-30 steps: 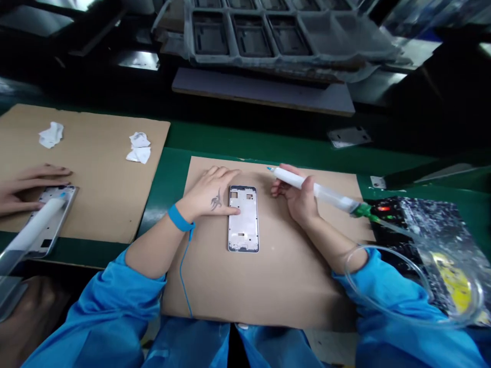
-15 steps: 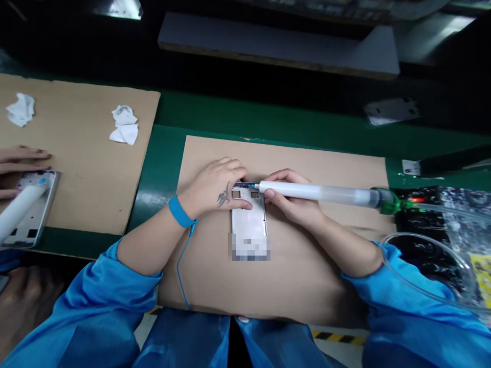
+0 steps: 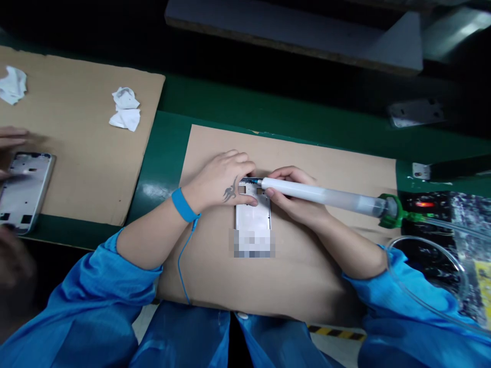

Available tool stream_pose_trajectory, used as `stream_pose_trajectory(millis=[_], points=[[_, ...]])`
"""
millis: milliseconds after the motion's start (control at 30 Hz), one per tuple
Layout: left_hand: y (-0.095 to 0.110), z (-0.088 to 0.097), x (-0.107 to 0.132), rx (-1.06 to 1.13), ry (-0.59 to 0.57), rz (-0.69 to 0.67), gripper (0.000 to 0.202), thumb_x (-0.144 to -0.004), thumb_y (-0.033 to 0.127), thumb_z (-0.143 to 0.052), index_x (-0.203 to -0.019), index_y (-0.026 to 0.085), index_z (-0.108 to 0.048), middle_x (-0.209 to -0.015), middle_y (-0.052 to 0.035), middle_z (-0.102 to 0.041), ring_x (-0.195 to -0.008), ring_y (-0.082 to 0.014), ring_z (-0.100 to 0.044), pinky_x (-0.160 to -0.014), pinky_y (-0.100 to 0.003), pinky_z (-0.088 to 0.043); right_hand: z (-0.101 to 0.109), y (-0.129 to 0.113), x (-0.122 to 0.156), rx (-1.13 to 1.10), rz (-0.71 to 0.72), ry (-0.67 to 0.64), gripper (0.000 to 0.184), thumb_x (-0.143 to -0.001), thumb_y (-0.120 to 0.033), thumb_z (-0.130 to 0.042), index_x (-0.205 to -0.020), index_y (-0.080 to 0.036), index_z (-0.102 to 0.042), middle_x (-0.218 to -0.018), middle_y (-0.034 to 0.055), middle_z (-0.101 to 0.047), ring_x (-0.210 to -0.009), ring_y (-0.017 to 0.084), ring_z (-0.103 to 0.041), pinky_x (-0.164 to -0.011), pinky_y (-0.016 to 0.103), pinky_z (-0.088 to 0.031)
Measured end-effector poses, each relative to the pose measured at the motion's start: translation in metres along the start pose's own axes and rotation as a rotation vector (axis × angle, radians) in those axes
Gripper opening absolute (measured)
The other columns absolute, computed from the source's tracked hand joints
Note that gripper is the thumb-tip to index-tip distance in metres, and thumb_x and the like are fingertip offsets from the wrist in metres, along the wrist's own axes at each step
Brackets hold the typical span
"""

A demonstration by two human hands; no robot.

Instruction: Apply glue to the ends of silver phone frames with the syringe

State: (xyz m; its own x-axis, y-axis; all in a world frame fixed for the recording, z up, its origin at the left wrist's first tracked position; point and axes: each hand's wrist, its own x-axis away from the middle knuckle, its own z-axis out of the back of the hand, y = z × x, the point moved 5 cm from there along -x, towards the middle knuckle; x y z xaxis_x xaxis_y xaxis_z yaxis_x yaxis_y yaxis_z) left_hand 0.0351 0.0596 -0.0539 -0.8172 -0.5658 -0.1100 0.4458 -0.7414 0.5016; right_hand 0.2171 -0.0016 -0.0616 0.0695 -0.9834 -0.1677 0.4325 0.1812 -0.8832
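A silvery phone frame (image 3: 253,217) lies on the brown cardboard in front of me, its lower end blurred out by pixels. My left hand (image 3: 232,181) grips the frame's upper left part, thumb across its face and fingers curled over the top edge. In my right hand (image 3: 297,194) is a long white dispensing syringe (image 3: 322,196), held near its front end. Its blue-tipped needle (image 3: 254,180) is at the dark top strip of the frame; whether it touches, I cannot tell. A green fitting (image 3: 392,210) joins the syringe's rear to a clear tube.
A co-worker's hand (image 3: 11,250) and another phone frame (image 3: 28,184) are at the left. White crumpled wipes (image 3: 128,110) lie on the left cardboard (image 3: 88,168). A clear hose (image 3: 458,271) loops at the right, by a device with a red light (image 3: 425,204). A blue wrist-strap cord (image 3: 179,266) hangs down.
The camera view has shifted slightly. The needle has moved a little left along the frame's top strip. At the left, the co-worker's syringe has gone from above their phone frame.
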Motion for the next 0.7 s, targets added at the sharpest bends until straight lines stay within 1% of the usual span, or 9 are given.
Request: stream_pose_trajectory(millis=[233, 500, 600, 700], points=[[-0.0006, -0.0013, -0.0004, -0.006, 0.009, -0.001, 0.062, -0.076, 0.075, -0.082, -0.098, 0.018, -0.068, -0.101, -0.0071, -0.066, -0.097, -0.0286, -0.061, -0.087, -0.040, -0.046, -0.0002, 0.0020, 0.0004, 0.032, -0.011, 0.011, 0.035, -0.087, -0.053, -0.081, -0.097, -0.023, -0.070, -0.082, 0.0043, -0.074, -0.066, 0.016, -0.066, -0.060, 0.028, -0.058], [-0.0006, -0.0010, 0.0000, 0.009, 0.012, -0.008, 0.063, -0.078, 0.075, -0.081, -0.101, 0.018, -0.068, -0.102, -0.0072, -0.066, -0.100, -0.0293, -0.062, -0.087, -0.040, -0.047, -0.0006, 0.0050, 0.0001, 0.023, -0.008, 0.019, 0.031, -0.085, -0.048, -0.083, -0.098, -0.023, -0.070, -0.084, 0.0040, -0.074, -0.067, 0.017, -0.067, -0.059, 0.028, -0.056], [-0.0006, -0.0009, 0.0001, 0.006, 0.015, -0.009, 0.062, -0.078, 0.073, -0.082, -0.101, 0.018, -0.068, -0.102, -0.0074, -0.066, -0.100, -0.0296, -0.062, -0.086, -0.040, -0.047, 0.0000, 0.0048, -0.0003, 0.022, -0.017, 0.013, 0.031, -0.084, -0.049, -0.083, -0.096, -0.023, -0.070, -0.082, 0.0036, -0.073, -0.065, 0.016, -0.065, -0.058, 0.027, -0.055], [-0.0010, -0.0013, -0.0002, 0.004, 0.009, -0.008, 0.063, -0.077, 0.075, -0.081, -0.100, 0.018, -0.068, -0.102, -0.0076, -0.066, -0.099, -0.0301, -0.062, -0.086, -0.040, -0.046, 0.0009, 0.0045, -0.0009, 0.033, -0.034, 0.005, 0.031, -0.083, -0.049, -0.084, -0.094, -0.023, -0.070, -0.081, 0.0031, -0.073, -0.064, 0.016, -0.065, -0.057, 0.027, -0.054]])
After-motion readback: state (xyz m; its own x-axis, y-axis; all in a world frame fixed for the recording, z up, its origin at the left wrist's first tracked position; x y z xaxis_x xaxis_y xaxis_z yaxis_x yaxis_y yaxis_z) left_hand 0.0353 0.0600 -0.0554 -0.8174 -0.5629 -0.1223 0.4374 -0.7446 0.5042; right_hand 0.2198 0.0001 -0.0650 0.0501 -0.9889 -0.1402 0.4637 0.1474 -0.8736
